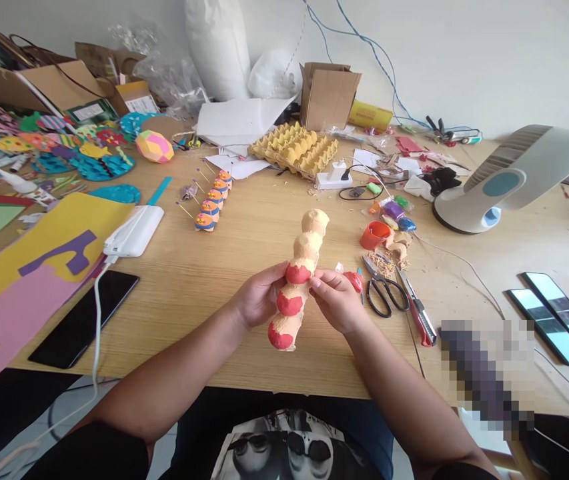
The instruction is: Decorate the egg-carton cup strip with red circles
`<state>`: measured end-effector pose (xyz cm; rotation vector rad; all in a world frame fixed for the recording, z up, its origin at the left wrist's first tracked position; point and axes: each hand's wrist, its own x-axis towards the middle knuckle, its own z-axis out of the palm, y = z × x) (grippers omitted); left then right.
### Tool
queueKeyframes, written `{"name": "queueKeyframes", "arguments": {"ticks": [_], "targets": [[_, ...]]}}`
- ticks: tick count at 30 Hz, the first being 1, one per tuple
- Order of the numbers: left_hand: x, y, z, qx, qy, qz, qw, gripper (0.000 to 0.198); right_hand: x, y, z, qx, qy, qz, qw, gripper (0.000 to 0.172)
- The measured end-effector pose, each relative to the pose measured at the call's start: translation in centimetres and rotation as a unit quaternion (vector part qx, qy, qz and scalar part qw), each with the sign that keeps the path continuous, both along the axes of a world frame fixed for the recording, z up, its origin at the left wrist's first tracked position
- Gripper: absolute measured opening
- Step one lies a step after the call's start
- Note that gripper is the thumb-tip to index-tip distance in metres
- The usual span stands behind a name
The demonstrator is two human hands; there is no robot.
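A strip cut from an egg carton [308,247] is held up above the table in front of me, tilted with its far end to the right. Red clay [289,303] covers part of the three bumps nearest me; the two far bumps are bare and pale. My left hand [263,293] is closed on the strip's left edge around the middle bump. On the other side, my right hand [337,297] pinches the right edge by the same bump, thumb towards me. Further back stands a finished-looking painted egg-carton caterpillar [214,200] in orange and blue, with sticks in it.
To the right lie scissors [384,290], a red utility knife [420,310], a red cup [375,235] and packets of coloured clay [394,210]. A yellow egg tray [294,150] sits behind. On the left are coloured sheets [59,243], a phone [84,320] and a white power bank [135,230].
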<state>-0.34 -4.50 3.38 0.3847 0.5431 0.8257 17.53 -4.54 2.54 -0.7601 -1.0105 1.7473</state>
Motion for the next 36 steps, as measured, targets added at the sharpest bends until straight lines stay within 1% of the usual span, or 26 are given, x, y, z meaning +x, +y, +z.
{"name": "queueKeyframes", "arguments": {"ticks": [6,10,18,25,29,33,36], "targets": [[0.2,0.0,0.2,0.016,0.003,-0.005,1.0,0.035,-0.1,0.1,-0.5,0.025,-0.022,-0.018,0.999,0.029],[0.2,0.0,-0.1,0.011,0.011,-0.005,1.0,0.035,-0.1,0.1,-0.6,0.037,-0.021,-0.023,0.999,0.029],[0.2,0.1,-0.6,0.023,-0.001,0.019,1.0,0.029,-0.1,-0.3,-0.1,-0.001,-0.013,-0.016,1.0,0.029],[0.2,0.1,-0.9,0.019,0.004,0.026,0.999,0.026,-0.3,-0.2,-0.3,-0.002,-0.009,-0.023,1.0,0.031],[0.1,0.2,-0.8,0.028,0.011,0.028,0.999,0.028,-0.3,-0.3,0.2,-0.03,0.011,-0.011,0.999,0.029],[0.0,0.3,-0.9,0.065,0.02,0.016,0.998,0.031,-0.4,-0.4,0.4,-0.079,0.048,0.008,0.996,0.032],[0.0,0.5,-1.1,0.091,0.026,0.012,0.995,0.033,-0.4,-0.5,0.3,-0.099,0.063,0.003,0.993,0.03]]}}
